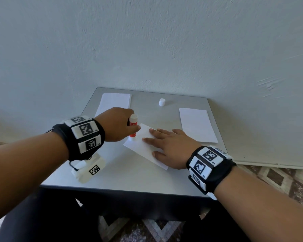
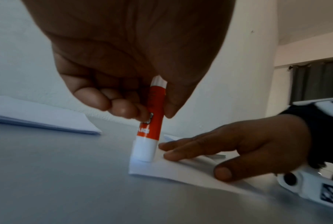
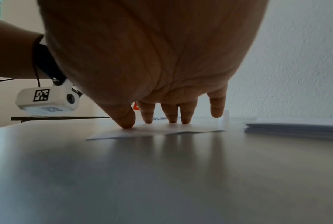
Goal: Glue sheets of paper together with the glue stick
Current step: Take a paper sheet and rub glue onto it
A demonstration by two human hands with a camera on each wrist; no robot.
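Note:
A red and white glue stick (image 1: 133,127) (image 2: 149,128) stands nearly upright, its lower end pressed on the left corner of a white sheet (image 1: 143,147) (image 2: 180,171) (image 3: 157,131) in the middle of the grey table (image 1: 129,173). My left hand (image 1: 120,125) (image 2: 142,110) grips the stick between thumb and curled fingers. My right hand (image 1: 168,147) (image 2: 228,151) (image 3: 169,118) lies flat on the sheet with straight, spread fingers, pressing it down just right of the stick.
A stack of white paper (image 1: 115,103) (image 2: 42,116) lies at the back left and another stack (image 1: 198,124) (image 3: 295,125) at the right. The glue stick's white cap (image 1: 162,102) stands at the back centre. A wall rises behind the table.

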